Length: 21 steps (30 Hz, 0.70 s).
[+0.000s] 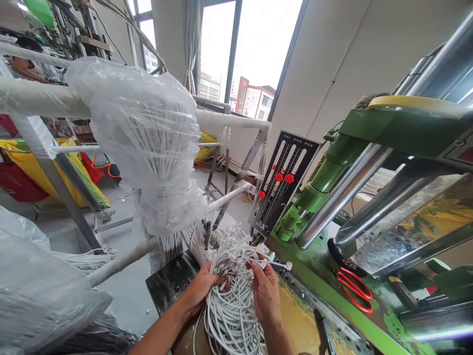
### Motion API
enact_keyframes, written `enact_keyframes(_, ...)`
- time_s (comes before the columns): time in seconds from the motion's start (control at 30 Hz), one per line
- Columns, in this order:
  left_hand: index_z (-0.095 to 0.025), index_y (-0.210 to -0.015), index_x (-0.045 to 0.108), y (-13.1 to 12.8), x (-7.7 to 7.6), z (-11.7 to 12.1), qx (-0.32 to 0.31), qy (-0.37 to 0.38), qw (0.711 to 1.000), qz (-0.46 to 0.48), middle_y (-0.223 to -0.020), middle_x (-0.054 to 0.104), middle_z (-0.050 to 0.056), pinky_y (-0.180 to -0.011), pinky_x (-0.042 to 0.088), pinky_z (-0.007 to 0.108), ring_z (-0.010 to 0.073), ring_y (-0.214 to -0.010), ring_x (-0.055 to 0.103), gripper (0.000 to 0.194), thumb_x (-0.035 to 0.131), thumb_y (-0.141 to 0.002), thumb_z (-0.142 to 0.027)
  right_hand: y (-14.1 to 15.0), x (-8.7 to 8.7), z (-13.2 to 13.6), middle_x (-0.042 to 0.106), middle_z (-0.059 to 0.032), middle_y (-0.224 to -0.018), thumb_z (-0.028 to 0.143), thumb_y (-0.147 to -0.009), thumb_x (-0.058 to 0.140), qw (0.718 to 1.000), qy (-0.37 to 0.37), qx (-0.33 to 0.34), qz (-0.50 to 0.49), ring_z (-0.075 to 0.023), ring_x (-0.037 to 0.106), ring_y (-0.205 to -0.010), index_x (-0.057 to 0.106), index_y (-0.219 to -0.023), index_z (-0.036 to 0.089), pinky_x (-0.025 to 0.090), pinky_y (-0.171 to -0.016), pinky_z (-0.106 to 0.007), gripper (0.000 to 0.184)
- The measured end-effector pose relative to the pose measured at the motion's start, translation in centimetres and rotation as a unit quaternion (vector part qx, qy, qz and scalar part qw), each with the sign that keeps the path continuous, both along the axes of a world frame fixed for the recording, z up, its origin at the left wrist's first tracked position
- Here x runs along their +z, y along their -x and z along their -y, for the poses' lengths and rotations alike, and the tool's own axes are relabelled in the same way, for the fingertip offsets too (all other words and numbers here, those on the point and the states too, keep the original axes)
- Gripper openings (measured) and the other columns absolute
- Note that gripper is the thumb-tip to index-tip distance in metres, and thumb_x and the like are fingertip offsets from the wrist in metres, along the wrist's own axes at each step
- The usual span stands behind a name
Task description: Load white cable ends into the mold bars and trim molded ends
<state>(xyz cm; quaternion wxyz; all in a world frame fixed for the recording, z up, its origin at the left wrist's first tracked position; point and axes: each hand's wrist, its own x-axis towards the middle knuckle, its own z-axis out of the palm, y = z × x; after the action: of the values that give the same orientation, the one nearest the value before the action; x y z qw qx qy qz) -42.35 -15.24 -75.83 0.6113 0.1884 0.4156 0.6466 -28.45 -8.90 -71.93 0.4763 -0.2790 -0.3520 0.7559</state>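
My left hand (201,288) is closed around a thick bundle of white cables (231,305) that hangs down between my forearms. My right hand (264,291) pinches several cable ends with white connectors (273,261) at the top of the bundle, pointing toward the green machine. The loose cable ends fan out above both hands.
A green machine (332,182) with chrome rods (343,197) fills the right side. Red-handled scissors (356,288) lie on its green bed. A black scale panel with red knobs (283,180) stands behind. A plastic-wrapped cable bundle (148,143) hangs from a white rack at left.
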Motion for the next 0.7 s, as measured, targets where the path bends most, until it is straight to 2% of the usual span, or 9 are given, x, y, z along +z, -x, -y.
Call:
enact_keyframes(0.1, -0.013, -0.073, 0.063, -0.1, 0.5, 0.0, -0.005, -0.001, 1.0, -0.014, -0.059, 0.065, 0.005, -0.045, 0.041, 0.02, 0.0121, -0.046, 0.054, 0.019, 0.064, -0.055, -0.007, 0.0, -0.4, -0.4, 0.072, -0.0005, -0.09, 0.031, -0.074, 0.076, 1.0, 0.008, -0.002, 0.001, -0.0165, 0.065, -0.081, 0.066, -0.112, 0.022, 0.05, -0.075, -0.028, 0.04)
enact_keyframes(0.33, -0.013, -0.08, 0.062, -0.1, 0.6, -0.2, -0.003, 0.011, 1.0, -0.001, -0.059, 0.065, 0.005, -0.044, 0.042, 0.021, 0.0123, -0.044, 0.053, 0.026, 0.061, -0.054, -0.008, 0.0, -1.2, -1.2, 0.07, 0.0031, -0.081, 0.028, -0.071, 0.079, 0.999, 0.034, 0.002, -0.015, -0.0115, 0.06, -0.07, 0.07, -0.091, 0.024, 0.05, -0.076, -0.026, 0.022)
enact_keyframes(0.47, -0.013, -0.084, 0.063, 0.0, 0.3, -0.4, -0.003, 0.017, 1.0, 0.001, -0.058, 0.066, 0.005, -0.045, 0.042, 0.021, 0.0124, -0.044, 0.054, 0.03, 0.063, -0.054, -0.008, 0.0, -1.0, -1.2, 0.071, 0.0019, -0.083, 0.028, -0.066, 0.082, 0.998, 0.056, -0.011, -0.016, -0.0119, 0.06, -0.069, 0.071, -0.094, 0.024, 0.051, -0.074, -0.026, 0.031)
enact_keyframes(0.7, -0.012, -0.086, 0.062, 0.3, 0.4, -0.5, -0.006, 0.029, 1.0, -0.004, -0.058, 0.067, 0.006, -0.045, 0.043, 0.022, 0.0133, -0.044, 0.055, 0.032, 0.063, -0.054, -0.005, 0.2, -0.5, -1.2, 0.073, -0.0017, -0.091, 0.028, -0.063, 0.084, 0.996, 0.088, -0.026, -0.005, -0.0158, 0.066, -0.082, 0.07, -0.102, 0.023, 0.053, -0.079, -0.027, 0.043)
